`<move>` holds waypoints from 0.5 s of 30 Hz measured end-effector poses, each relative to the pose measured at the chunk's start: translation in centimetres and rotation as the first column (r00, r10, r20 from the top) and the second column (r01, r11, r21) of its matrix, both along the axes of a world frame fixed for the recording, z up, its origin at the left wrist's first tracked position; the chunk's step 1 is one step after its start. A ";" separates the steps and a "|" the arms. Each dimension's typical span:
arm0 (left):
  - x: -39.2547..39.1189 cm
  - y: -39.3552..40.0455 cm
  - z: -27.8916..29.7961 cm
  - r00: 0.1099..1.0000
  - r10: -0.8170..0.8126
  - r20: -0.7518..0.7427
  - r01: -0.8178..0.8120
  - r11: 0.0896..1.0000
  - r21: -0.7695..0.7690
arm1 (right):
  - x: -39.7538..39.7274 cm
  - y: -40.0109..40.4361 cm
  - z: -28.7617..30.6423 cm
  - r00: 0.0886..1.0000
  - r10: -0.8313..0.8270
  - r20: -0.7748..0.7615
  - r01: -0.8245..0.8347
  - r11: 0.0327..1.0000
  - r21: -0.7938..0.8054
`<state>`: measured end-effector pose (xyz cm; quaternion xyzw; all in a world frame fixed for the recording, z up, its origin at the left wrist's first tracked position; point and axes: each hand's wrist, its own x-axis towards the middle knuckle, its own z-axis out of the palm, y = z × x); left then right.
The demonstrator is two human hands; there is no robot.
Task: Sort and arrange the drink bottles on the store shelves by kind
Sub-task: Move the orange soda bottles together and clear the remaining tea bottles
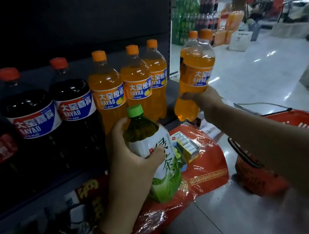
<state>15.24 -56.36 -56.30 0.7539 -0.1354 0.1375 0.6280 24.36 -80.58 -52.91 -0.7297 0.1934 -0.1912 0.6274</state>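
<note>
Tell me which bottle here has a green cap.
The green tea bottle held in the left hand. The shelf bottles and the orange soda bottles in the right hand have orange or red caps.

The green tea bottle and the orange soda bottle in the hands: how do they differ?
The green tea bottle has a green cap and a white and green label; the orange soda bottle has an orange cap and an orange and blue label. The left hand holds the tea low; the right hand lifts the soda to shelf height. Both are capped plastic bottles, slightly tilted.
</note>
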 end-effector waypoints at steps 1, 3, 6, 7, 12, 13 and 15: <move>0.1 0.2 0.1 1.000 0.005 -0.003 -0.005 1.000 -0.008 | 1.3 0.0 0.1 1.000 -0.006 -0.003 0.005 1.000 -0.008; 0.3 0.5 0.0 0.999 0.034 0.006 -0.034 0.999 -0.001 | 3.6 0.1 0.2 1.000 -0.012 -0.012 0.012 0.999 -0.033; 0.7 0.9 -0.2 0.998 0.068 -0.008 -0.068 0.998 0.003 | 6.0 0.0 -0.6 0.999 -0.041 -0.033 0.040 0.998 -0.049; 0.9 1.0 -0.4 0.997 0.073 -0.017 -0.073 0.997 0.003 | 6.6 -0.1 -1.1 0.998 -0.046 -0.033 0.044 0.998 -0.052; 1.4 0.9 -0.7 0.997 0.059 -0.040 -0.059 0.998 -0.001 | 8.8 -0.1 -2.7 0.999 -0.032 -0.023 0.029 0.993 -0.111; 1.5 0.8 -0.8 0.997 0.053 -0.048 -0.054 0.999 -0.004 | 9.1 -0.2 -3.0 0.999 -0.041 -0.024 0.037 0.992 -0.118; 1.6 0.6 -0.8 0.997 0.047 -0.059 -0.048 0.999 -0.008 | 9.6 -0.2 -3.4 0.997 -0.066 -0.026 0.062 0.991 -0.122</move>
